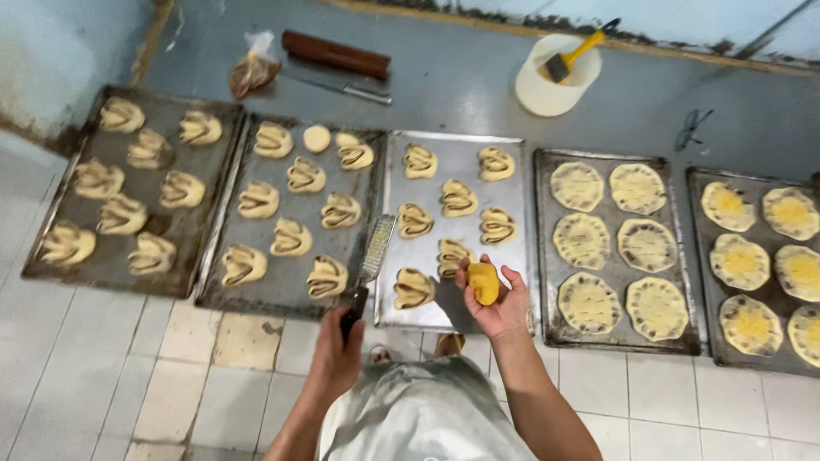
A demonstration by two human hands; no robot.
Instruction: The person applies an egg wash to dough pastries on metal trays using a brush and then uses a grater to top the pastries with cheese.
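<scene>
My right hand [500, 306] holds a yellow block of cheese [483, 283] over the front edge of the shiny middle tray [465, 147]. My left hand [337, 352] grips the black handle of a long narrow metal grater [372, 252], whose blade reaches over the seam between the second tray [256, 304] and the middle tray. Both trays carry several folded raw dough pastries with dark filling. The nearest pastry [413, 288] lies between the grater and the cheese.
A dark tray [51, 213] of folded pastries sits far left. Two trays [617, 343] [696, 256] of round flat pastries sit at right. Behind them stand a white bucket [547, 94] with a yellow brush [574, 55], a rolling pin [335, 54], a knife [346, 88] and a bag [252, 70]. Tiled floor lies below.
</scene>
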